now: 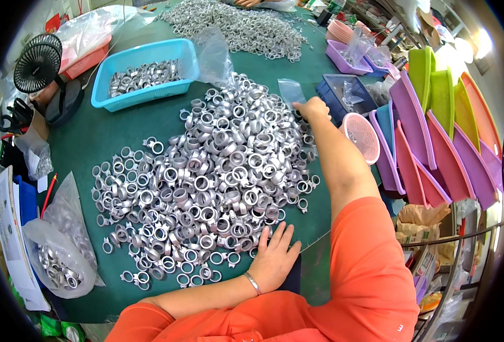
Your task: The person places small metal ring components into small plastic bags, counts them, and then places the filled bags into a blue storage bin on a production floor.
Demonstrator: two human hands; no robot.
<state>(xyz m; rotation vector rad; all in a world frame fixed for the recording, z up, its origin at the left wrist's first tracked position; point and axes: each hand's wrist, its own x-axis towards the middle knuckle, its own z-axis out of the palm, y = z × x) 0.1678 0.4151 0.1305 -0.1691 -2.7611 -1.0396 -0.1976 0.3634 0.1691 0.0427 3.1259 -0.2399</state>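
A big heap of silver-grey metal rings with small lugs (223, 165) spreads over the green tabletop (81, 134). My left hand (273, 261) rests by the heap's near edge, fingers stretched apart, a bracelet on its wrist. Reaching far to the right side, my right hand (313, 108) has its fingers closed on the edge of a small clear plastic bag (291, 91). The bag looks flat and lies beside the heap's upper right. My right fingertips are partly hidden.
A blue basket (98, 94) of rings stands at the far left, near a black fan (38, 64). Another metal pile (235, 28) lies beyond, by another person's hand (246, 3). At right are a pink basket (359, 134), a dark blue bin (323, 91) and stacked colored baskets (414, 122).
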